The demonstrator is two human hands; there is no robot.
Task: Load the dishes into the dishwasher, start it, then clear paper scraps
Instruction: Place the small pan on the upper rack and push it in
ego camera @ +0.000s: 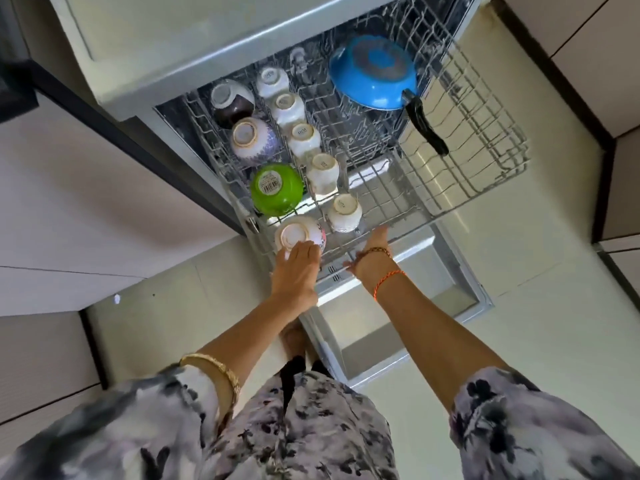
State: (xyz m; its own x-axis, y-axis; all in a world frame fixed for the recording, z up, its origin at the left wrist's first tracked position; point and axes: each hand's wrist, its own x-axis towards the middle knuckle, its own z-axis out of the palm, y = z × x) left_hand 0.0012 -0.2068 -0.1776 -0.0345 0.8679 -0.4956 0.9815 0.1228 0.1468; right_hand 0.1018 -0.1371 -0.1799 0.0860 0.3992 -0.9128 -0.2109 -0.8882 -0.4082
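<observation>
1. My left hand (pixel 297 264) rests on the near side of the pink-patterned bowl (pixel 298 234), fingers fairly straight and laid over its rim rather than curled round it.
2. That bowl sits upside down at the near-left corner of the pulled-out upper rack (pixel 460 181), foot ring facing up, directly under and ahead of my left fingertips.
3. My right hand (pixel 372 251) reaches to the rack's near front edge, just right of the bowl; the fingers point forward under the wire and I cannot tell whether they hook round it or only touch.
4. Just beyond the patterned bowl stands the green bowl (pixel 277 189), inverted, with a barcode sticker on its base.
5. Further back in the same left column are a blue-patterned bowl (pixel 252 140) and a dark bowl (pixel 231 102), both inverted.
6. Beside them runs a row of 5 white cups (pixel 322 173), all upside down, the nearest one between my 2 hands and a little beyond them.
7. A blue pan (pixel 372 72) lies bottom-up at the back right of the rack, its black handle pointing toward the near right.
8. The dishwasher door (pixel 408 306) hangs open below the rack, beneath my forearms.
9. A small white paper scrap (pixel 117 298) lies on the floor well to the left.
</observation>
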